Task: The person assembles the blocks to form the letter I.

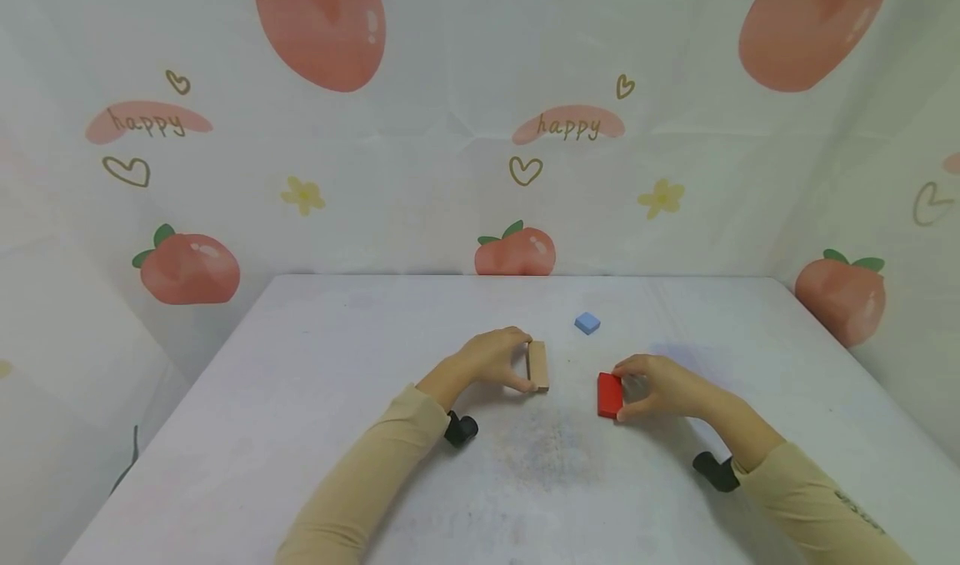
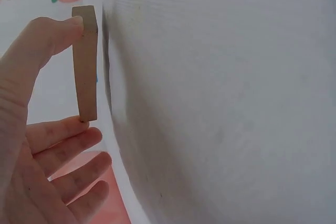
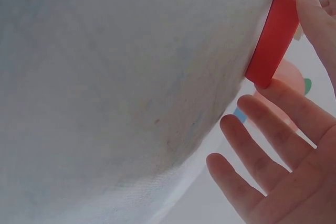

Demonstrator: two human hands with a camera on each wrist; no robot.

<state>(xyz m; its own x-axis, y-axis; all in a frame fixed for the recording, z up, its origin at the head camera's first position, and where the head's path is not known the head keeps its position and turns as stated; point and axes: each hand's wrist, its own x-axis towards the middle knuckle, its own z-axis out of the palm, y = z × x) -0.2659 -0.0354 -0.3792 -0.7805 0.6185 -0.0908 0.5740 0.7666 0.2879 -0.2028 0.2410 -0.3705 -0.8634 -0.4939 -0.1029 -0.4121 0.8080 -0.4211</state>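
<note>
1. Red blk. (image 1: 610, 396), ref. item: pinched end to end by R hand (image 1: 663, 387), thumb on one end, index finger on the other, remaining fingers extended; hand to R of red blk.
2. Wooden blk. (image 1: 538, 367), L of red blk., slightly farther from person, apart: pinched at ends by thumb & index finger of L hand (image 1: 491, 358). Lifted or not: can't tell.
3. Blue blk. (image 1: 587, 323), sm., beyond red blk., slightly L; untouched.
4. White table (image 1: 300, 390), extends all round red blk.
5. Fruit-print backdrop (image 1: 420, 198), w/ "happy" lettering, well beyond red blk.
</note>
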